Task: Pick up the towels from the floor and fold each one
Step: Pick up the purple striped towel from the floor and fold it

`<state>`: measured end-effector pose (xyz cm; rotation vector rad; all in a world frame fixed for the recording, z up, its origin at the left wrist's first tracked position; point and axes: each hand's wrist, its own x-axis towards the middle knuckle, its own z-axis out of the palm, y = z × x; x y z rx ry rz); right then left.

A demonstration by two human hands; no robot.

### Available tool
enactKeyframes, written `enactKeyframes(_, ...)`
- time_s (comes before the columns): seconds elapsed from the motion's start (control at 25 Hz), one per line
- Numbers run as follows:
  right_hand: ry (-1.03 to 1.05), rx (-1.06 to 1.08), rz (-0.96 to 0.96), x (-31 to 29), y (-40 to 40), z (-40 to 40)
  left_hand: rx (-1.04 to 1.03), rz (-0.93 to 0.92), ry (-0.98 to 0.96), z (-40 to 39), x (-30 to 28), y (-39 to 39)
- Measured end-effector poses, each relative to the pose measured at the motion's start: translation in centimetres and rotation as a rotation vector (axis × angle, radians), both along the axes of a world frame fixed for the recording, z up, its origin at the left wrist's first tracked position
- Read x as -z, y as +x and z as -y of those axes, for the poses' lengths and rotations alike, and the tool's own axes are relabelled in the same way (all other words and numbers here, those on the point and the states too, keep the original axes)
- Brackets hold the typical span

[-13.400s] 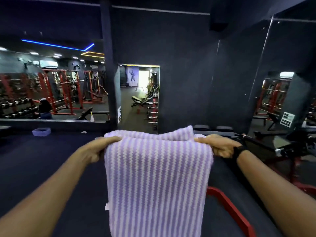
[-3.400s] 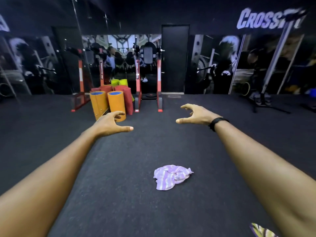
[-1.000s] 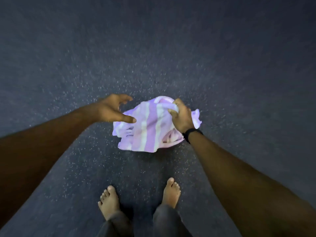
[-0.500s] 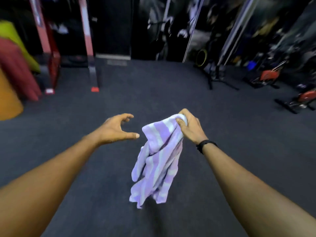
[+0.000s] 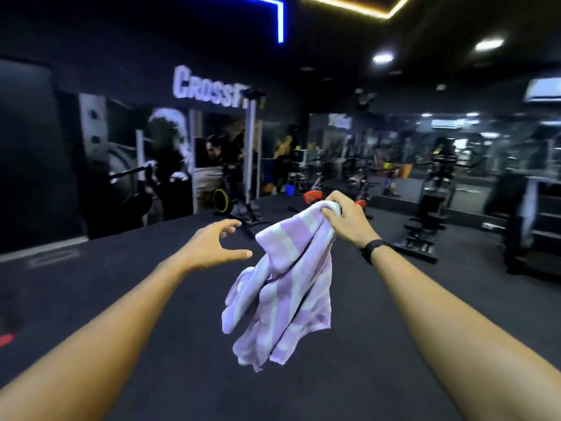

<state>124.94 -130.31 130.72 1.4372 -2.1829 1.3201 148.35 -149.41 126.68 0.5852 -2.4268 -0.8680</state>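
The fingers and thumb of the right hand (image 5: 346, 221) are curled tightly round a bunched top corner of a lilac-and-white striped terry towel (image 5: 283, 287), which is gripped at chest height, just right of the middle of the view. From that grip the cloth is hung down crumpled toward 6 o'clock, clear of the dark speckled rubber floor (image 5: 151, 268). A black band (image 5: 375, 247) is worn on the right wrist.

The left hand (image 5: 212, 247) is held at 9 o'clock from the towel, just beside its upper edge but apart from it. Its fingers are spread wide and lightly curved, the thumb is stretched toward the cloth, and nothing is held.

Both bare forearms are extended from the lower corners of the view.

Farther out, a white "CrossFit" wall sign (image 5: 209, 89) is seen at 11 o'clock above black-and-white murals. Blurred black exercise machines (image 5: 428, 208) are ranged from 1 to 3 o'clock before mirrored walls. A blue ceiling light strip (image 5: 280, 19) is lit at 12 o'clock.
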Motion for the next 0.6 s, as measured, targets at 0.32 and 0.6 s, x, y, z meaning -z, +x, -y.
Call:
enactKeyframes(0.32,0.033,0.551,0.002,-1.2,1.7,-24.1,0.486,-0.006,-0.087,-12.9,-4.4,-9.4)
enactKeyframes(0.6,0.17,1.0,0.082,-0.7,9.7,-49.8,0.946,-0.029,-0.106,-36.2,-4.5,-15.7)
